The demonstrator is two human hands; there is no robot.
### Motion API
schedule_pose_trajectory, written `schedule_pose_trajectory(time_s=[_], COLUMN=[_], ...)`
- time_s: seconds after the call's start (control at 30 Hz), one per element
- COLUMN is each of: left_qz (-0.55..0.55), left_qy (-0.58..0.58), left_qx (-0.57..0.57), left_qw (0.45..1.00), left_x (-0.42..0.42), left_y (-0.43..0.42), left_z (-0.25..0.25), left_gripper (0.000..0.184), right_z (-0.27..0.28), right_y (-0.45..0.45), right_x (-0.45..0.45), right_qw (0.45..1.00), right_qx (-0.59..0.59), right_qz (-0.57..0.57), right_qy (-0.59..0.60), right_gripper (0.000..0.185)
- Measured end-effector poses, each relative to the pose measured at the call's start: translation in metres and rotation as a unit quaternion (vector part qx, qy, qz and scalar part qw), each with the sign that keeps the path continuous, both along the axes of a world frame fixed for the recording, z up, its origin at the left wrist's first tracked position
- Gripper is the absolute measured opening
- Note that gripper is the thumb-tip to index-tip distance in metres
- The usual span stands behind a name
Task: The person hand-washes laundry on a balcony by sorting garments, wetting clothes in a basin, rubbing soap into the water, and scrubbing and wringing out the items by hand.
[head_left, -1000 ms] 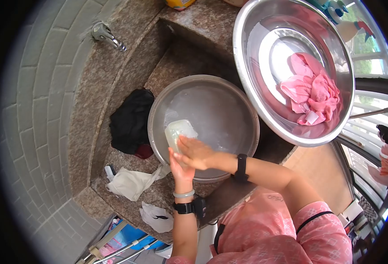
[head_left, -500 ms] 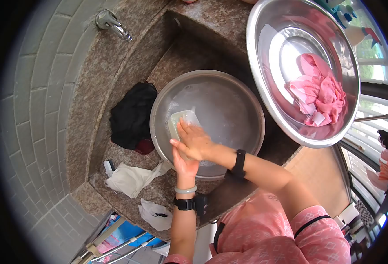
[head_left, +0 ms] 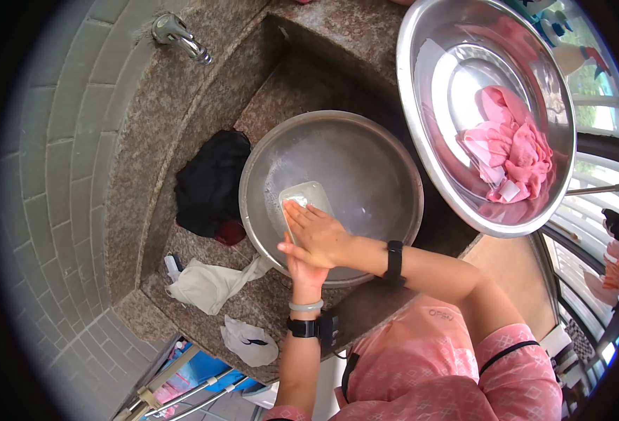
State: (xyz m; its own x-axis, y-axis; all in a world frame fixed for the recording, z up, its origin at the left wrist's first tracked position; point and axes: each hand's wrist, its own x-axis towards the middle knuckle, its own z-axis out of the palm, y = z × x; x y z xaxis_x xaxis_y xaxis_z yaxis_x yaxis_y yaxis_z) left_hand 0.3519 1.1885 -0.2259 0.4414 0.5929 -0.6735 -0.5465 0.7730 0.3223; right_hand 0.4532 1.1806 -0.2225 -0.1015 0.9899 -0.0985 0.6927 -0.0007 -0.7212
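Observation:
Over the large round basin [head_left: 398, 161] of cloudy water is a pale translucent box-like piece [head_left: 316, 195]. My left hand [head_left: 305, 270] holds it from below, its fingers mostly hidden under the piece and my other hand. Flat on top lies my right hand [head_left: 318, 235], fingers stretched out and touching a small white patch. Black cloth [head_left: 211, 182] lies left of the basin, with a dark red part at its lower end. Below it is off-white cloth [head_left: 210, 284], one end reaching the basin rim.
A steel bowl [head_left: 444, 151] with pink cloth [head_left: 516, 151] stands at the upper right. The tap [head_left: 181, 38] is on the upper left ledge. White cloth [head_left: 250, 342] lies near the front edge of the stone sink [head_left: 183, 133]. Spray bottles stand at the top right.
Both hands and the pale piece have shifted slightly right and down since half a second ago. Over the full second, the view has also shifted a little. The right hand stays flat on the piece.

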Motion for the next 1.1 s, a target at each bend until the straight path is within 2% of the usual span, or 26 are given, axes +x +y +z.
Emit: schedule_pose_trajectory(time_s=[0.1,0.17,0.2,0.3,0.43,0.5,0.53,0.6,0.63,0.7,0.73,0.77,0.8,0.83,0.87,0.9,1.0,1.03,1.07,1.1], left_qz=[-0.012,-0.021,-0.025,-0.027,-0.018,-0.017,-0.03,-0.043,-0.039,-0.031,-0.038,-0.044,-0.041,-0.036,-0.031,-0.018,0.008,0.008,0.014,0.019], left_qy=[0.022,0.044,0.053,0.068,0.085,0.09,0.092,0.093,0.092,0.095,0.124,0.154,0.155,0.174,0.19,0.207,0.188,0.189,0.186,0.183], left_qx=[0.006,0.008,0.008,0.024,0.061,0.07,0.068,0.07,0.08,0.088,0.111,0.134,0.134,0.134,0.134,0.111,0.085,0.085,0.077,0.068], left_qw=[1.0,0.999,0.998,0.997,0.994,0.993,0.993,0.992,0.992,0.991,0.985,0.978,0.978,0.975,0.972,0.972,0.978,0.978,0.979,0.981], left_x=[-0.017,-0.036,-0.039,-0.039,-0.046,-0.046,-0.045,-0.042,-0.038,-0.036,-0.036,-0.037,-0.041,-0.043,-0.042,-0.039,-0.033,-0.034,-0.034,-0.035], left_y=[0.009,0.015,0.017,0.015,0.016,0.014,0.012,0.012,0.015,0.021,0.025,0.026,0.025,0.025,0.025,0.024,0.023,0.023,0.023,0.022], left_z=[-0.014,-0.028,-0.03,-0.027,-0.03,-0.03,-0.032,-0.029,-0.025,-0.025,-0.028,-0.031,-0.037,-0.044,-0.05,-0.049,-0.047,-0.049,-0.052,-0.055], left_gripper=[0.061,0.065,0.067,0.072,0.076,0.076,0.075,0.073,0.071,0.069,0.067,0.064,0.064,0.063,0.062,0.064,0.065,0.065,0.064,0.064], right_z=[0.009,0.018,0.018,0.012,0.007,0.009,0.008,0.004,-0.001,-0.015,-0.024,-0.036,-0.048,-0.065,-0.085,-0.103,-0.14,-0.127,-0.112,-0.096], right_y=[0.0,-0.013,-0.018,-0.03,-0.033,-0.031,-0.031,-0.028,-0.028,-0.03,-0.028,-0.023,-0.018,-0.011,-0.003,-0.001,-0.002,0.001,0.0,-0.001], right_x=[-0.002,-0.006,-0.005,-0.002,0.002,0.004,0.006,0.016,0.021,0.028,0.032,0.038,0.042,0.045,0.05,0.051,0.045,0.041,0.033,0.024], right_qw=[0.999,0.979,0.978,0.969,0.966,0.978,0.977,0.955,0.955,0.971,0.971,0.996,0.972,0.973,0.915,0.826,0.813,0.813,0.724,0.6], right_qx=[-0.024,-0.122,-0.125,-0.067,-0.055,-0.026,-0.026,-0.006,-0.004,0.13,0.131,0.075,0.013,0.014,-0.02,-0.055,-0.068,-0.068,-0.192,-0.307], right_qz=[-0.03,0.133,0.133,0.139,0.153,0.208,0.209,0.247,0.248,0.112,0.114,-0.04,-0.191,-0.19,-0.33,-0.459,-0.482,-0.482,-0.455,-0.405], right_qy=[0.026,0.097,0.097,0.195,0.201,0.015,0.014,-0.164,-0.165,-0.166,-0.164,-0.015,0.134,0.134,0.231,0.321,0.319,0.32,0.481,0.618], right_gripper=[0.071,0.068,0.068,0.06,0.052,0.045,0.045,0.042,0.042,0.036,0.036,0.034,0.033,0.033,0.033,0.034,0.036,0.036,0.036,0.036])
